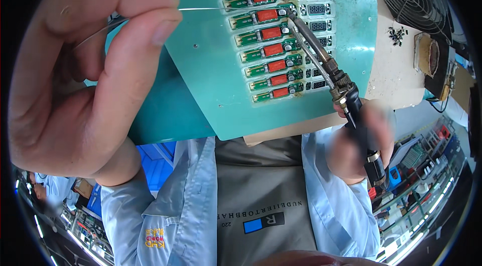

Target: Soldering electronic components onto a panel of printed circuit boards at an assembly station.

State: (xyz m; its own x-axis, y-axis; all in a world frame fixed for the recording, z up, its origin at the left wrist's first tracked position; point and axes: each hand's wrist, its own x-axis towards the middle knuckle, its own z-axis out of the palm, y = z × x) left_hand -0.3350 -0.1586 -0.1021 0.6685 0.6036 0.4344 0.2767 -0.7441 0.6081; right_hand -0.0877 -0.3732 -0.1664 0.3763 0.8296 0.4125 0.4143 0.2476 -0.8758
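The left hand (pixel 90 120) has thumb and finger pressed together on a thin wire (pixel 201 9), which points to three o'clock, toward the circuit boards (pixel 271 32) in the green plate (pixel 201 80). The right hand (pixel 346 150) is closed around a soldering iron (pixel 354 103); its tip reaches toward eleven o'clock, at one board. Whether it touches, I cannot tell.

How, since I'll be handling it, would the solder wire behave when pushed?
The solder wire is probably light, being so thin. Its straight free end suggests it holds shape, but it likely buckles easily, since it curves within the left hand.
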